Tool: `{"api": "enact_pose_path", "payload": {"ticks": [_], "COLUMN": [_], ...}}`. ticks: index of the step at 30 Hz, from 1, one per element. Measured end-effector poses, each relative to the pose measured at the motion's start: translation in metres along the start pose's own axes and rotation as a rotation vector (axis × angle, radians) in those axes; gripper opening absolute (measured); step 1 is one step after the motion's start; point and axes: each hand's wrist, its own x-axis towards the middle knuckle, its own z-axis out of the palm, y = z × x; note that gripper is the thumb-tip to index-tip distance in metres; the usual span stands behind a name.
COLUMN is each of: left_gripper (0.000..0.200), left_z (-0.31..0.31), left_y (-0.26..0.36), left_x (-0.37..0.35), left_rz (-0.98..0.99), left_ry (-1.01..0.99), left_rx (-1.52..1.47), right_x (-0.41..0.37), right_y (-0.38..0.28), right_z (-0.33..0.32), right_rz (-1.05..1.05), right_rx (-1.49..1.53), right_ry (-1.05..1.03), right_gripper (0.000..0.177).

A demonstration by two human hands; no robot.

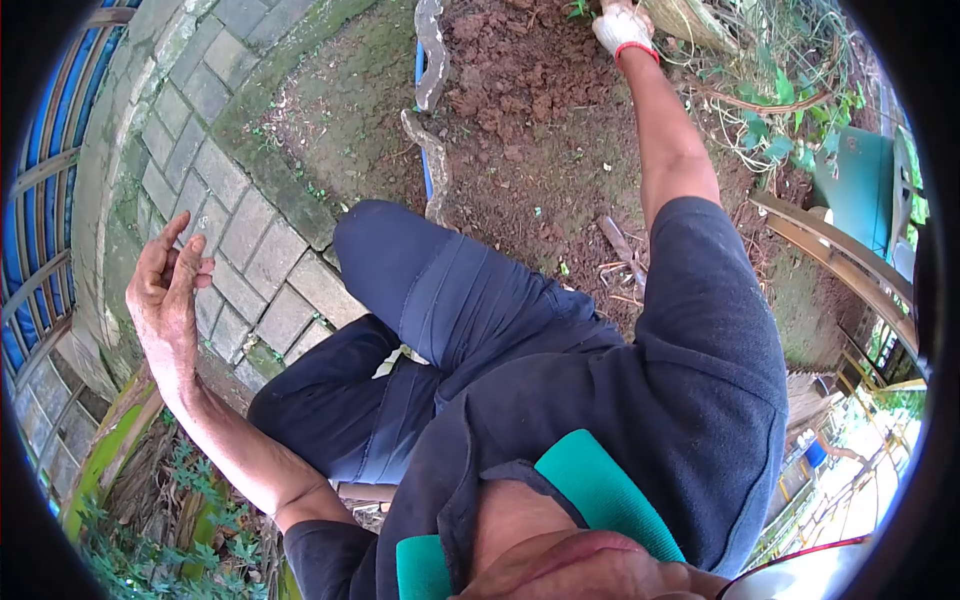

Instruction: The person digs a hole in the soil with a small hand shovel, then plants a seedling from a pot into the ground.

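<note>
My left hand (172, 290) is bare and soiled, raised over the paving at the left. Its fingers are apart and loosely bent, with nothing between them. At the top edge, my right hand (624, 32) wears a white glove with a red cuff. It reaches down to loose reddish-brown soil (510, 70), beside a thick tan plant stalk (695, 22). The fingertips are cut off by the view's edge, so whether they grip anything is hidden. A small green sprig (577, 9) stands just left of the glove.
Grey wavy edging (430, 60) with a blue strip borders the dug soil. Paving bricks (225, 215) lie at the left. Vines (775, 110), a green container (855, 185) and wooden slats (840, 255) stand at the right. A brownish flat piece (622, 245) lies near my right knee.
</note>
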Motion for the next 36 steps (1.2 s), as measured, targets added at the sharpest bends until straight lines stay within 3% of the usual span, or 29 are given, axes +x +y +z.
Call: {"api": "enact_pose_path", "payload": {"ticks": [1,3,4,5,6,7,8,11,13,14,15,17,19,21,23,24,27,28,31,34,36], "left_gripper": [0.042,0.043,0.043,0.044,0.044,0.044,0.044,0.044,0.043,0.043,0.043,0.043,0.043,0.043,0.042,0.042,0.043,0.043,0.043,0.043,0.043], "left_z": [0.001,-0.002,-0.005,-0.007,-0.008,-0.009,-0.008,-0.007,-0.005,-0.006,-0.007,-0.01,-0.009,-0.009,-0.007,-0.006,-0.004,-0.005,-0.01,-0.009,-0.009], "left_y": [0.0,0.0,-0.001,-0.003,-0.004,-0.005,-0.005,-0.001,0.001,0.002,0.001,-0.001,0.001,0.004,0.005,0.007,0.011,0.01,0.005,0.006,0.006], "left_x": [0.001,0.001,0.001,0.0,-0.001,-0.002,-0.003,-0.004,-0.005,-0.006,-0.007,-0.009,-0.01,-0.01,-0.007,-0.007,-0.009,-0.011,-0.011,-0.014,-0.014], "left_rz": [0.002,0.012,0.017,0.015,0.012,0.01,0.005,0.006,0.017,0.012,0.016,0.019,0.006,-0.003,-0.01,-0.005,0.001,0.003,0.011,-0.003,0.004], "left_ry": [0.001,-0.028,-0.04,-0.032,-0.026,-0.022,-0.015,0.005,0.009,0.005,0.007,0.011,0.018,0.023,0.021,0.026,0.029,0.03,0.035,0.059,0.042], "left_rx": [-0.002,0.017,0.026,0.011,-0.007,-0.022,-0.028,-0.031,-0.044,-0.058,-0.052,-0.045,-0.045,-0.043,-0.039,-0.039,-0.035,-0.031,-0.034,-0.038,-0.022], "right_x": [-0.005,0.005,-0.021,-0.033,-0.063,-0.09,-0.104,-0.142,-0.129,-0.115,-0.107,-0.098,-0.101,-0.096,-0.095,-0.09,-0.056,-0.051,-0.029,-0.032,-0.034], "right_y": [-0.005,0.025,-0.003,-0.008,-0.034,-0.055,-0.06,-0.065,-0.056,-0.052,-0.048,-0.052,-0.068,-0.071,-0.089,-0.09,-0.067,-0.059,-0.054,-0.087,-0.122], "right_z": [-0.01,0.076,0.023,0.017,0.002,-0.018,-0.006,-0.002,-0.013,-0.02,-0.016,-0.027,-0.04,-0.009,-0.011,-0.016,-0.01,-0.01,-0.008,-0.028,-0.049], "right_rz": [0.052,0.045,0.266,0.159,0.296,0.3,0.177,-0.297,-0.168,0.013,0.15,0.234,0.241,-0.041,-0.113,-0.084,0.172,0.181,0.242,0.503,0.319], "right_rx": [0.051,0.113,0.241,0.269,0.293,0.275,0.106,0.082,0.09,-0.019,0.01,-0.117,0.068,0.095,0.202,0.139,0.315,0.318,0.578,0.734,0.697], "right_ry": [-0.03,0.54,0.338,0.583,0.541,0.418,0.312,0.328,0.253,0.164,0.344,0.482,0.292,0.314,0.229,0.14,-0.094,0.037,0.153,0.292,0.413], "right_gripper": [0.047,0.046,0.048,0.038,0.039,0.038,0.037,0.034,0.035,0.039,0.041,0.039,0.036,0.029,0.027,0.029,0.04,0.038,0.039,0.037,0.037]}}
